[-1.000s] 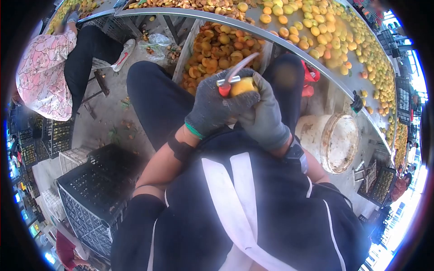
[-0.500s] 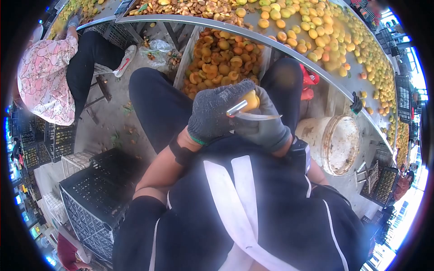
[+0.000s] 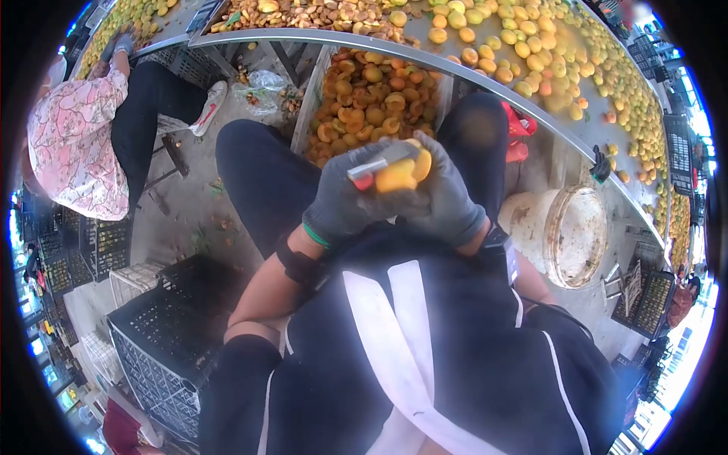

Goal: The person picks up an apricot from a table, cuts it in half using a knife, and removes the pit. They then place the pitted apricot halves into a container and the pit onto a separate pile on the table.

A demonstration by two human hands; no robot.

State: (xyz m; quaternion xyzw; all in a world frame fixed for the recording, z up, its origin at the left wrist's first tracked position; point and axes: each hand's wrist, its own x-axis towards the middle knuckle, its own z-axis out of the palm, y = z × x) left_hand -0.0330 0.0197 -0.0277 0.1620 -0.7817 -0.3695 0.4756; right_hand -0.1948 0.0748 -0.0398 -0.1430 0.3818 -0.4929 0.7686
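Observation:
My left hand (image 3: 341,193), in a dark grey glove, is closed around a small knife (image 3: 369,167) whose metal collar and reddish handle end show. Its blade points to the right, lying over the fruit. My right hand (image 3: 447,199), gloved too, grips an apricot (image 3: 397,176) that looks cut apart, with a second orange piece (image 3: 422,164) beside the fingers. Both hands meet above my lap. Just beyond them, a crate (image 3: 303,121) full of apricot halves (image 3: 371,106) stands between my knees.
A metal-edged table (image 3: 455,67) curves across the front, bearing whole apricots (image 3: 531,45) and a heap of pits (image 3: 303,15). A stained white bucket (image 3: 580,236) lies at right. Black crates (image 3: 163,326) stand at left. A person in a pink patterned top (image 3: 80,136) sits at left.
The knife has swung from pointing right and slightly down to lying across the top of the fruit. The apricot now shows as separated pieces, and my hands have opened slightly around it.

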